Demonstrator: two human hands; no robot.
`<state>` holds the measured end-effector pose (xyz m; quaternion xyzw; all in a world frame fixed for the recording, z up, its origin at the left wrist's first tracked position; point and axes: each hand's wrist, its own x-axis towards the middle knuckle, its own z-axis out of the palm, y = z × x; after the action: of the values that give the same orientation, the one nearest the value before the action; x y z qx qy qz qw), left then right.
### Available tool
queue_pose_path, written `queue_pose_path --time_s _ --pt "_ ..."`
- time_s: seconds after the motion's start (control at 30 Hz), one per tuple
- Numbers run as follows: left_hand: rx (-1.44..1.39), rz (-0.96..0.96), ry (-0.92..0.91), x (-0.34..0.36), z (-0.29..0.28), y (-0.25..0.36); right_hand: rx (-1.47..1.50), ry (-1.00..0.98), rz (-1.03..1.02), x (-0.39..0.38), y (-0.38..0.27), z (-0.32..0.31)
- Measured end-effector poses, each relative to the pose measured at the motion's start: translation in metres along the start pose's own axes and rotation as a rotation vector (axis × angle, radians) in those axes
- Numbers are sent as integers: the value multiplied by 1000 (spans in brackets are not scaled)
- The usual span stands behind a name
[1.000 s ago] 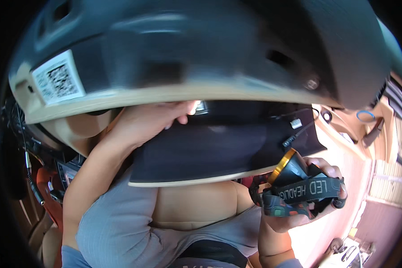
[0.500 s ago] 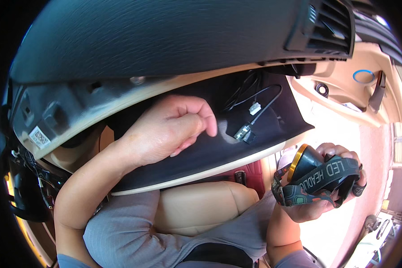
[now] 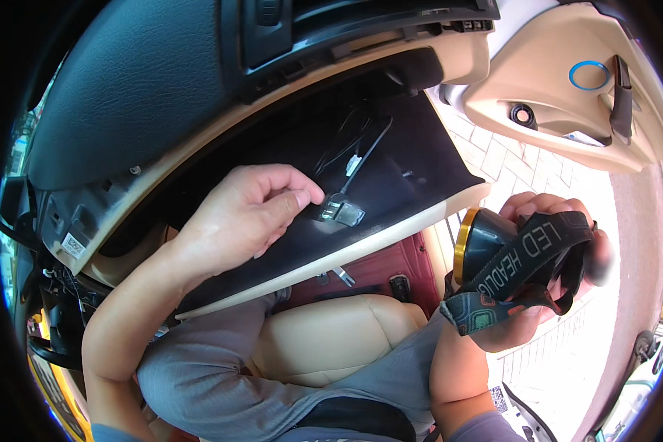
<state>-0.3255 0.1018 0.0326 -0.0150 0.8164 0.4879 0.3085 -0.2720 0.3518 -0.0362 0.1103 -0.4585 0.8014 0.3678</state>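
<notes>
grey trouser legs point(image 3: 221, 383) at the bottom edge, tan car seat point(image 3: 331, 335) between them. right hand point(image 3: 545, 280) at the right, fingers curled tight round a headlamp point(image 3: 493, 250): black round body, gold ring at the front rim, dark woven strap with pale lettering looped over the fingers, lens aimed left toward the panel. left hand point(image 3: 247, 214) further in and up, thumb and forefinger pinched together just beside a small metal clip point(image 3: 341, 214), other fingers curled; couldn't tell whether touching the clip. clip sat on the dark face of the opened glovebox panel point(image 3: 390, 177), silver, rectangular, lit bright. black wires point(image 3: 361, 151) with a white connector ran up from it into the cavity. tan panel edge below, dark textured dashboard point(image 3: 132, 81) above. furthest out, tan open door trim point(image 3: 567, 81) with a blue ring, paved ground beyond.
</notes>
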Motion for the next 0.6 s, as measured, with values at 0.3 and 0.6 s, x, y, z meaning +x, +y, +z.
queue_pose_path --time_s 0.3,0.6 --pt "-170 -15 54 -4 -5 -9 -128 8 -127 -12 23 -5" --pt "1051 857 285 -8 19 -7 -132 39 -29 -10 27 -1"
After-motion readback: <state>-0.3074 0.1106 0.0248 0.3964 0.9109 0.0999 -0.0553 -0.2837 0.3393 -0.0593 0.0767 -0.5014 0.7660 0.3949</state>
